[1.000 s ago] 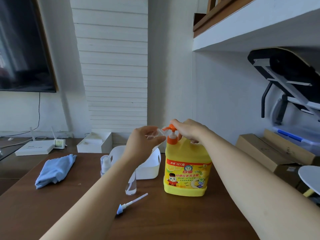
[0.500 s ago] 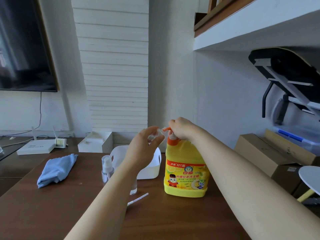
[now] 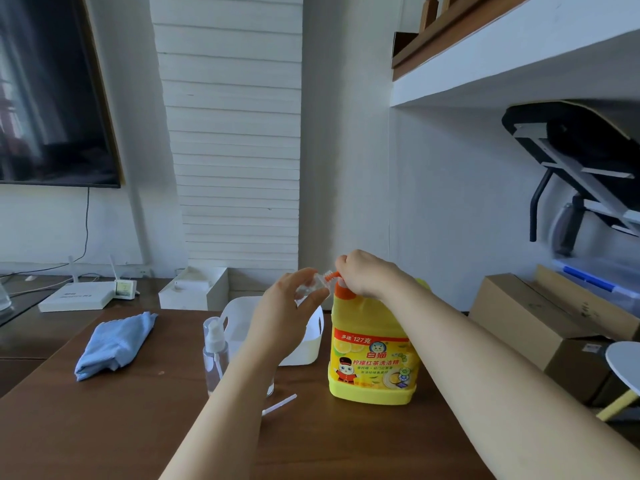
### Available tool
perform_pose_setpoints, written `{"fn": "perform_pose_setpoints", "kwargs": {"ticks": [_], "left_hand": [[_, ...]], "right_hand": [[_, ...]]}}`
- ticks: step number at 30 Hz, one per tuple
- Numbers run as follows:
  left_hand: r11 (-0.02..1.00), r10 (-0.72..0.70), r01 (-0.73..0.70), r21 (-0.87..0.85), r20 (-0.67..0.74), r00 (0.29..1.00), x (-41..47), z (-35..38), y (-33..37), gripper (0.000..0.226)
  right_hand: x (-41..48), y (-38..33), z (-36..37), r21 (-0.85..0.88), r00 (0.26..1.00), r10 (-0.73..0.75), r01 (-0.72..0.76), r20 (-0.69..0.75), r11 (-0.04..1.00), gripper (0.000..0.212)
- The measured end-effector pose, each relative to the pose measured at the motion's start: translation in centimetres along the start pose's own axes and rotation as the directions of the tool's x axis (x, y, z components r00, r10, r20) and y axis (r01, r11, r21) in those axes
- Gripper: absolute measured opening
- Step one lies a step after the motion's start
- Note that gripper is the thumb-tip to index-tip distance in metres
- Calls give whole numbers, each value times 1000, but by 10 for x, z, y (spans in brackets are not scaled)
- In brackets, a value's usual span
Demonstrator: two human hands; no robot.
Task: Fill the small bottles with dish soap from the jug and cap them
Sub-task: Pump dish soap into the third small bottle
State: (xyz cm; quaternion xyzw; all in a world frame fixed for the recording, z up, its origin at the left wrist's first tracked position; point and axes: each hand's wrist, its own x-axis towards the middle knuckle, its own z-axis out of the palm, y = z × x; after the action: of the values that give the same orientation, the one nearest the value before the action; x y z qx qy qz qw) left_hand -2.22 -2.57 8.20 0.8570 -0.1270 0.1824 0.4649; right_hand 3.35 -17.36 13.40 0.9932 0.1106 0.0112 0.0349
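Head view: left hand holds small bottle against jug nozzle.

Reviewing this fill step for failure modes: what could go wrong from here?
1. The left hand holds the small clear bottle in mid-air at the orange pump nozzle; if the mouth drifts, soap may drip onto the table.
2. The right hand pressing on the pump could tip the yellow jug.
3. The left forearm passes close to the spray bottle and could topple it.
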Motion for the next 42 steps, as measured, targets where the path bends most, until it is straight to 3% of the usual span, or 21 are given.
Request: {"fn": "perform_pose_setpoints", "kwargs": {"ticks": [8,18,25,30,33,42], "left_hand": [[1000,-6,6,-30,-29,1000,2,-1,9,31],[1000,-20,20,4,-47,999,4,2,4,43],[998,-28,30,53,-31,999,-1,2,1,45],[1000,-26,26,1,-31,999,-1,2,4,43],[999,-33,32,-16,-44,998,1,1,6,43],[1000,-18,19,20,-55,998,1,1,7,43]], "right_hand": [[-8,-4,-22,6,999,-30,30,34,1000,33],[-2,-2,-14,12,999,-35,35,-3,999,27],[-3,-2,-2,-83,999,-32,33,8,996,11],[-7,-3,-18,-37,997,-42,45,61,998,29],[-7,-4,-29,-100,995,-41,50,92,994,36],[-3,-2,-15,-11,999,-35,35,7,999,24]]}}
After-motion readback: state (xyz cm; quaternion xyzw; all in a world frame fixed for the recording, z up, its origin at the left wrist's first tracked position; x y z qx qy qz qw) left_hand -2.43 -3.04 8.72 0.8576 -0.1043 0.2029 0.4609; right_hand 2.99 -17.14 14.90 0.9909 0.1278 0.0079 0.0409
